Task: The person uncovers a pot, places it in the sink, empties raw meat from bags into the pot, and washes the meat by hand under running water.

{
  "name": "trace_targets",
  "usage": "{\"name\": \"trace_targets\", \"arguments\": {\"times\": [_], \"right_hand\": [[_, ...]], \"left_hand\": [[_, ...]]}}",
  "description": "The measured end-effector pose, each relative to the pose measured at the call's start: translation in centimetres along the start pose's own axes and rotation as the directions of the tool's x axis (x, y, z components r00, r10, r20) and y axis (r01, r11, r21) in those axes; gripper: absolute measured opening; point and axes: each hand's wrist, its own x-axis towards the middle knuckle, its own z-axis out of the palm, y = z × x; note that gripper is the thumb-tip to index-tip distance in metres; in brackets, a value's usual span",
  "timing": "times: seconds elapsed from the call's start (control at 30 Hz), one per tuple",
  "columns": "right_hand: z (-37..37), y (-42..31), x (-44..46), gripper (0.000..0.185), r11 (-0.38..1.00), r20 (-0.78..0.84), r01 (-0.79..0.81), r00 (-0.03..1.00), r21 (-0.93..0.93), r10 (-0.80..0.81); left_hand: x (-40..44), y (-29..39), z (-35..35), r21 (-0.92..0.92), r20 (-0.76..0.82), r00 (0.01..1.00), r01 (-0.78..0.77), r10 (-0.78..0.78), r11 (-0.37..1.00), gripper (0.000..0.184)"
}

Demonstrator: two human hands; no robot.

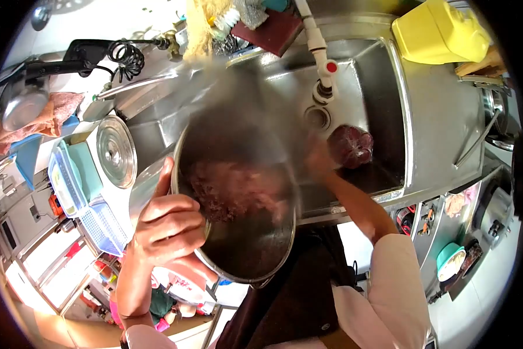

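My left hand [174,230] is closed around the near-left edge of a large steel pot [247,259], where a handle may be hidden under the fingers. The pot tilts over the sink's front edge, and pinkish-brown minced-looking food [226,186] lies inside it. Steam blurs the pot's far side. Beside that far side is my right hand [319,160], smeared by motion and haze, so its fingers cannot be made out. Just right of it, a round dark red, shiny thing [351,146] sits in the right sink basin [383,110]; its kind is unclear.
A white tap [316,43] with a red dot hangs over the basin. Behind the sink are sponges and cloths [200,26]; a yellow jug [441,32] stands at the right. On the left are a glass lid [116,151] and a blue plastic basket [104,227].
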Motion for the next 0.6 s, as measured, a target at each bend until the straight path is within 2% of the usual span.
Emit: {"name": "trace_targets", "arguments": {"times": [0.07,0.17,0.2,0.23,0.3,0.37,0.43,0.47,0.53,0.57,0.6], "right_hand": [[-2.2,-4.5,0.1,0.022,0.991,-0.124,0.000,0.992,0.130,0.016],[-6.1,-13.2,-1.3,0.022,0.932,-0.106,0.222,0.974,0.286,-0.199],[-6.4,-14.9,-1.8,0.020,0.883,-0.043,0.329,0.942,0.336,-0.334],[-5.4,-14.7,-2.3,0.023,0.900,0.119,0.355,0.912,0.253,-0.393],[-1.9,-12.6,-3.2,0.029,0.894,0.436,0.437,0.789,0.096,-0.433],[-1.0,-12.0,-3.8,0.039,0.914,0.393,0.404,0.838,0.022,-0.380],[-0.2,-11.5,-3.9,0.052,0.956,0.360,0.278,0.886,0.096,-0.294],[0.2,-11.4,-3.5,0.059,0.964,0.355,0.170,0.905,0.203,-0.234],[2.0,-10.8,-2.7,0.070,0.964,0.375,0.126,0.903,0.235,-0.210],[3.5,-10.1,-2.6,0.074,0.968,0.399,0.191,0.884,0.163,-0.241],[4.0,-10.4,-2.6,0.077,0.962,0.425,0.210,0.865,0.176,-0.267]], "left_hand": [[0.3,-0.1,-0.1,-0.001,0.000,1.000,0.000,0.000,1.000,0.062],[0.9,-0.4,-0.4,-0.009,0.011,0.999,0.034,-0.034,0.999,0.064],[1.3,-0.4,-0.5,0.002,0.009,0.999,0.044,-0.044,0.999,0.064],[1.4,-0.5,-0.5,0.009,0.009,0.998,0.057,-0.058,0.998,0.065],[1.9,-0.6,-0.7,0.018,0.020,0.996,0.086,-0.086,0.996,0.065],[2.6,-0.4,-0.5,0.018,0.019,0.994,0.103,-0.103,0.995,0.065],[2.9,0.0,-0.4,0.024,0.026,0.993,0.118,-0.119,0.993,0.065],[3.1,0.1,-0.2,0.028,0.028,0.992,0.123,-0.124,0.992,0.065],[3.4,0.1,0.2,0.048,0.041,0.991,0.126,-0.128,0.991,0.066],[3.5,0.1,0.5,0.063,0.055,0.990,0.129,-0.132,0.990,0.068],[3.7,0.2,0.7,0.077,0.070,0.988,0.131,-0.136,0.988,0.071]]}}
